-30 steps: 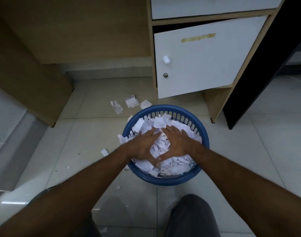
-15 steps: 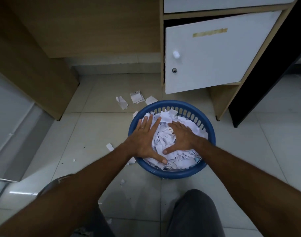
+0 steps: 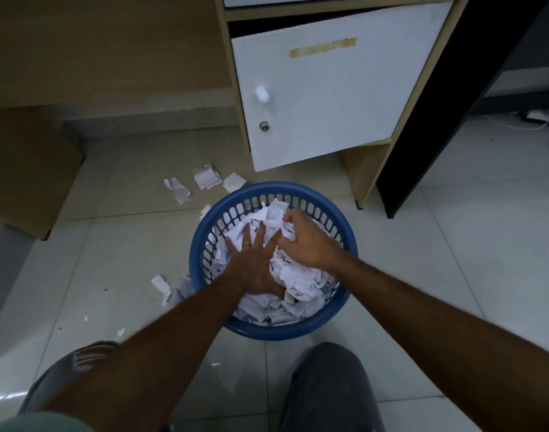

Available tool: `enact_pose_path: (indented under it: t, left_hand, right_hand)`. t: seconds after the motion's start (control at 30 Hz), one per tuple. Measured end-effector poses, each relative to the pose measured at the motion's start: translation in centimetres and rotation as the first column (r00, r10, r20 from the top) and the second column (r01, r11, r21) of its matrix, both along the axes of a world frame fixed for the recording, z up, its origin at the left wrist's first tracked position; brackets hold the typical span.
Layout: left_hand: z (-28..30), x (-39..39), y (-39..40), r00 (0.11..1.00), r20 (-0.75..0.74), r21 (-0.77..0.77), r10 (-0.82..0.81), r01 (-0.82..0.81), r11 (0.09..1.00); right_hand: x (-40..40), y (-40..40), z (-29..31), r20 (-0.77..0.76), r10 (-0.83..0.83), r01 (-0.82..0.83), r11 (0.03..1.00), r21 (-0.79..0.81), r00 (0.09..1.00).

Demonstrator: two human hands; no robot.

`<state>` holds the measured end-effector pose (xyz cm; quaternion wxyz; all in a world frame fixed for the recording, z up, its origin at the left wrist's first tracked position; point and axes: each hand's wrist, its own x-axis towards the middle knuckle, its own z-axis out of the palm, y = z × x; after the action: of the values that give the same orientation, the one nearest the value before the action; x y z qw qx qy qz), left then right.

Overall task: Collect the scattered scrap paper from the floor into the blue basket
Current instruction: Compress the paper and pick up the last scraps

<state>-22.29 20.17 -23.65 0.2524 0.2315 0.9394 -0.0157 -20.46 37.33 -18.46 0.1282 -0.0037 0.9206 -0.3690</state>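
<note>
Left hand (image 3: 257,263) pressing flat, fingers spread, on scrap paper (image 3: 293,277) in blue basket (image 3: 201,244); right hand (image 3: 306,241) fingers curled gripping paper

head cam | one view only | on the person's head, looking forward and steeply down | close over basket (image 3: 201,244) and floor (image 3: 422,260) | knees at bottom edge

Tile floor (image 3: 422,244) w/ blue basket (image 3: 344,226), paper scraps (image 3: 204,177) behind & left.

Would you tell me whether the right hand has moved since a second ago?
Yes: the right hand has shifted toward the far rim of the blue basket.
</note>
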Motion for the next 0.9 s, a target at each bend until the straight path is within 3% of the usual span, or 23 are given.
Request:
enact_pose_path:
  t: [0.1,0.13,0.2,0.3,0.43,0.53,0.6,0.67,0.73,0.9]
  left_hand:
    - [-0.1,-0.1,0.5,0.998,0.013,0.037,0.055,-0.055,0.998]
    - [-0.2,-0.1,0.6,0.998,0.006,0.030,0.059,-0.059,0.998]
    - [0.0,0.2,0.7,0.998,0.003,0.017,0.064,-0.064,0.998]
    - [0.7,0.6,0.7,0.997,0.009,0.007,0.071,-0.071,0.997]
    - [1.3,0.9,0.3,0.995,-0.002,0.002,0.097,-0.097,0.995]
    - [1.5,1.0,0.2,0.994,0.004,0.009,0.109,-0.109,0.994]
    - [1.6,0.9,0.4,0.994,-0.002,0.018,0.107,-0.107,0.994]
    - [1.9,0.9,0.6,0.994,0.000,0.020,0.111,-0.111,0.994]
    - [2.5,0.9,0.5,0.993,0.014,-0.004,0.118,-0.118,0.993]
    - [4.8,1.6,-2.5,0.989,0.014,0.012,0.150,-0.150,0.989]
  right_hand:
    - [0.9,0.7,0.6,-0.235,0.185,-0.085,0.921,0.380,0.954]
    - [1.5,1.0,0.5,-0.334,0.195,-0.017,0.883,0.468,0.922]
    - [2.9,1.7,0.1,-0.437,0.062,0.185,0.846,0.500,0.897]
    - [4.0,1.6,0.0,-0.361,-0.165,0.311,0.865,0.395,0.918]
    - [3.9,1.5,1.5,-0.287,-0.404,0.462,0.870,0.173,0.869]
    - [4.6,2.7,1.3,-0.060,-0.532,0.535,0.834,0.132,0.845]
    - [5.2,3.6,0.7,0.104,-0.622,0.629,0.776,-0.050,0.776]
    - [5.5,4.1,0.4,0.240,-0.657,0.699,0.684,-0.209,0.714]
    - [5.5,4.1,0.5,0.287,-0.646,0.706,0.655,-0.268,0.708]
    - [6.0,1.2,1.7,0.256,-0.639,0.688,0.666,-0.288,0.726]
